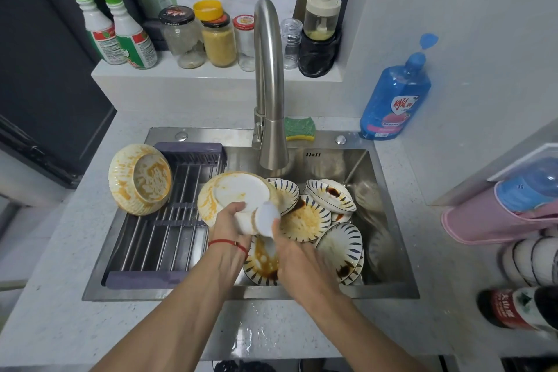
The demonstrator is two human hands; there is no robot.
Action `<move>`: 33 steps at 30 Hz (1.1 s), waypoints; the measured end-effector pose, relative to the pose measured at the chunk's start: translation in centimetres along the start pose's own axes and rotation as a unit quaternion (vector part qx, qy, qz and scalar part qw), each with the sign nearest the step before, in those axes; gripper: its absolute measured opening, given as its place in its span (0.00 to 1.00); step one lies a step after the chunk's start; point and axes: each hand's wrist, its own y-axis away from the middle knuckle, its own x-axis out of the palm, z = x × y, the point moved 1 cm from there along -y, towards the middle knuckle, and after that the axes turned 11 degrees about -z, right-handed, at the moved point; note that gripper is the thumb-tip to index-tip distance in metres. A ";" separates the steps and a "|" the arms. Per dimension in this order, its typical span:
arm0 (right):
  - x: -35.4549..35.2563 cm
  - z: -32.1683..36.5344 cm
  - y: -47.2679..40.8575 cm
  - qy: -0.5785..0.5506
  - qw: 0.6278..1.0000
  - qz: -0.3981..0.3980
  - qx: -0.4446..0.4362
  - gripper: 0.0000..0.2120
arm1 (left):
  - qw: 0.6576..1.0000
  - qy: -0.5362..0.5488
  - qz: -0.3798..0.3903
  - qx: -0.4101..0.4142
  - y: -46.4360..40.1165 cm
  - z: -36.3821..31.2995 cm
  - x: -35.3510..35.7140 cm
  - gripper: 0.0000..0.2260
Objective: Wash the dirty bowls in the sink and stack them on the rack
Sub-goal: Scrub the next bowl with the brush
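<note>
While left hand (231, 220) gripped stained bowl (234, 201) at frame centre, fingers curled round rim, right hand (291, 246) touched it; right finger state indeterminate.

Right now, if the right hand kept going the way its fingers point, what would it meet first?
The right hand points up toward the bowl held by the left hand. It would likely meet that bowl's underside first, though blur hides the fingertips.
</note>
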 end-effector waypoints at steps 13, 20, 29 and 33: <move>-2.6 0.6 -3.9 -0.040 0.998 -0.009 0.056 0.29 | 0.935 -0.255 0.094 0.228 1.9 0.4 -1.1 0.26; -3.1 -1.3 -2.6 0.010 0.999 -0.011 0.034 0.29 | 0.936 -0.255 0.149 0.190 2.4 -0.5 -2.1 0.27; -3.3 -1.7 -2.4 0.068 0.997 -0.029 0.003 0.34 | 0.948 -0.225 0.156 0.160 2.2 -0.3 -2.2 0.28; -2.3 0.0 -0.6 0.031 0.998 0.003 -0.056 0.35 | 0.953 -0.208 0.145 0.165 2.0 -1.3 -2.2 0.28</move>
